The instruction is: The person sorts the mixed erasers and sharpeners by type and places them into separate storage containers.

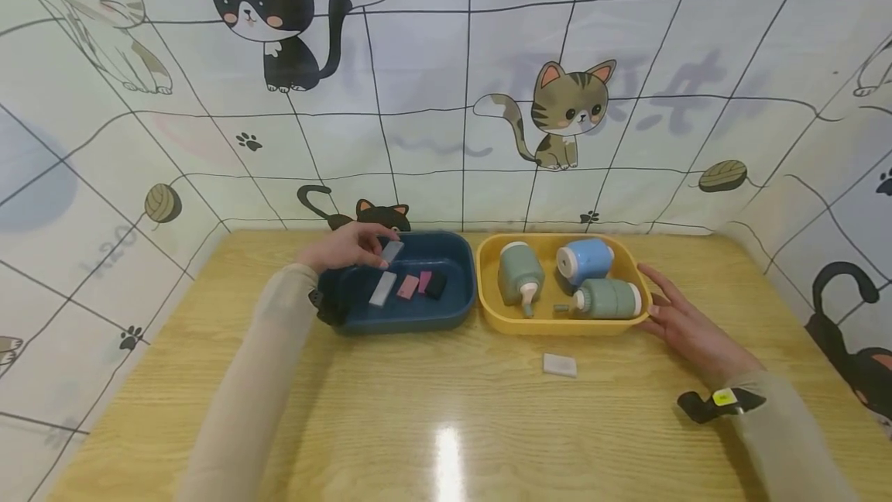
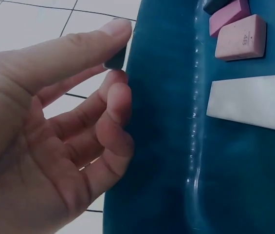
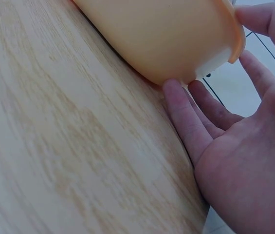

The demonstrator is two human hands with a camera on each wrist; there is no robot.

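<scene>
My left hand (image 1: 347,246) pinches a grey eraser (image 1: 393,250) between thumb and fingers, above the left end of a navy blue tray (image 1: 400,325). In the left wrist view only a dark end of the held eraser (image 2: 116,59) shows. Inside that tray lie a white eraser (image 1: 382,290), a pink eraser (image 1: 408,287) marked 4B, a magenta eraser (image 1: 424,281) and a black one (image 1: 436,286). At the right end of a yellow tray (image 1: 557,327), my right hand (image 1: 686,328) touches its rim and lower side with extended fingers (image 3: 183,114).
The yellow tray holds two grey-green squeeze bottles (image 1: 521,273) and a blue, roll-shaped item (image 1: 587,260). A whitish eraser (image 1: 560,365) lies on the wooden table (image 1: 390,424) in front of it. A cat-print sheet (image 1: 432,68) stands behind and along both sides.
</scene>
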